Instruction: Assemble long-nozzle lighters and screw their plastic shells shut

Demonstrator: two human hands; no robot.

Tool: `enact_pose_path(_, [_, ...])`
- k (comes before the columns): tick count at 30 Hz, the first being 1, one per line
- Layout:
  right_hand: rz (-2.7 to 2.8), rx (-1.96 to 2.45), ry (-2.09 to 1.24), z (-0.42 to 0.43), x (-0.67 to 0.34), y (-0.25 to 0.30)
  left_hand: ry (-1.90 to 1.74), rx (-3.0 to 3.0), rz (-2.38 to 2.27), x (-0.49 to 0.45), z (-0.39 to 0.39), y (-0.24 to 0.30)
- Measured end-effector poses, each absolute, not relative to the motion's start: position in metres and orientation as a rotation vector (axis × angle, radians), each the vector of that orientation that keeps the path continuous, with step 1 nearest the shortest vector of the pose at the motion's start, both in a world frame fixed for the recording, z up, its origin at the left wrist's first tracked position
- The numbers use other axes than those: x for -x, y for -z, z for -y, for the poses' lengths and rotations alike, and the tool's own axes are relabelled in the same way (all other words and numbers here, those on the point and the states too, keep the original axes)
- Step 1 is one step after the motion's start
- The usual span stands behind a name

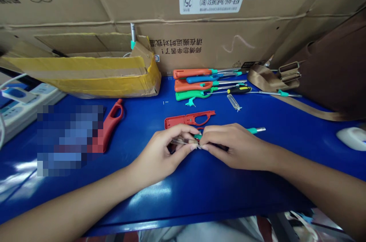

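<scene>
My left hand point(167, 148) and my right hand point(231, 145) meet over the blue table point(200, 188), fingertips pinched together. The left pinches a small clear tube point(180, 141). The right grips a lighter part with a green collar and metal nozzle point(256, 130) sticking out to the right. Just behind my fingers lies a red lighter half-shell point(188, 119), open side up.
Several long-nozzle lighters point(200, 80) in orange, blue and green lie at the back with a black-and-yellow screwdriver point(240, 90) and a clear tube point(233, 101). A red handle point(110, 124) lies left, near a taped cardboard box point(85, 74). A brown strap point(286, 82) is at right.
</scene>
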State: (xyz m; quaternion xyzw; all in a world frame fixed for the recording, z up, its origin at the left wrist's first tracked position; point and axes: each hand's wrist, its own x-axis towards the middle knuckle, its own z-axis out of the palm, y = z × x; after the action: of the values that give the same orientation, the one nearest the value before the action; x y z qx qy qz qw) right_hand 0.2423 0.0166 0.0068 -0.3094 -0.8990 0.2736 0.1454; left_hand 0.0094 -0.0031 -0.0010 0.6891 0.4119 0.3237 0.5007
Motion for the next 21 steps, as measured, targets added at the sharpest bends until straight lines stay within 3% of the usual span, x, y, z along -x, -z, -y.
enact_pose_path(21, [2.404,0.83,-0.691,-0.0148,-0.2377,0.0006,-0.878,-1.45,-1.062,-0.0136,0.0066,-0.0003])
